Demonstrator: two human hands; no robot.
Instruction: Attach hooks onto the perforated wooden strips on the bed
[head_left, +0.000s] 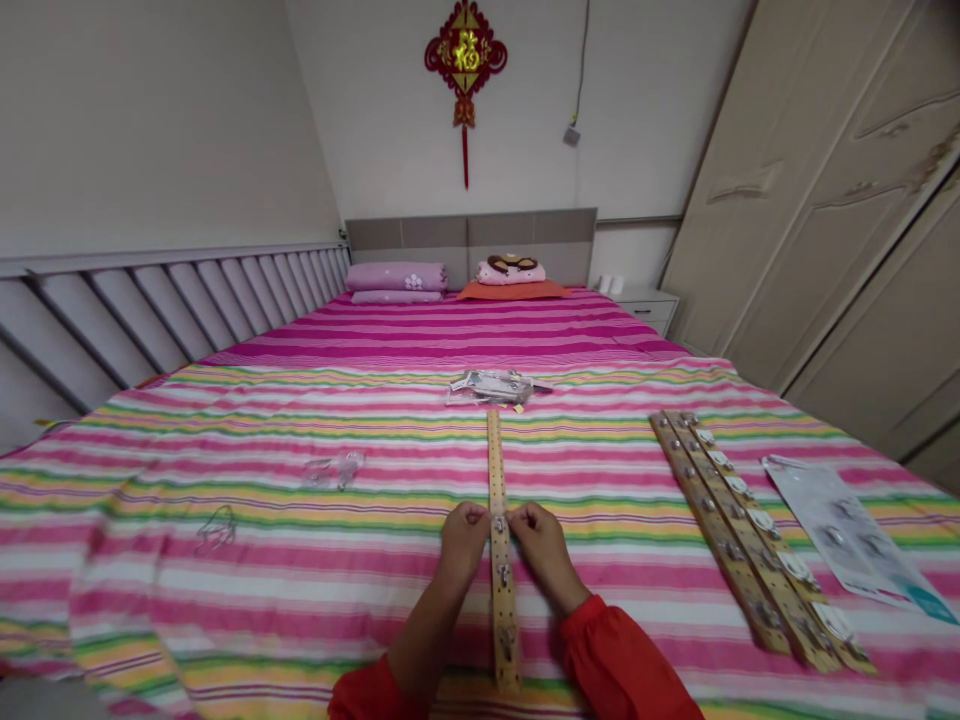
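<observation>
A narrow wooden strip point(495, 460) with rows of small holes lies lengthwise in front of me on the striped bed cover. Small metal latch-like fittings sit along its near half: one between my hands point(499, 524), another fitting point(504, 575) closer to me, and a third fitting point(508, 642) near the strip's end. My left hand point(463, 535) is pinched closed at the strip's left edge, beside the farthest fitting. Opposite it, my right hand point(538, 538) is pinched at the right edge. Whatever lies between the fingertips is too small to make out.
Several similar strips point(705, 500) with metal and white fittings lie to the right, beside a clear package point(855, 540). Plastic bags of parts point(495, 386) lie beyond my strip. Crumpled clear plastic point(336, 468) and a loose wire-like piece point(217, 528) are at left.
</observation>
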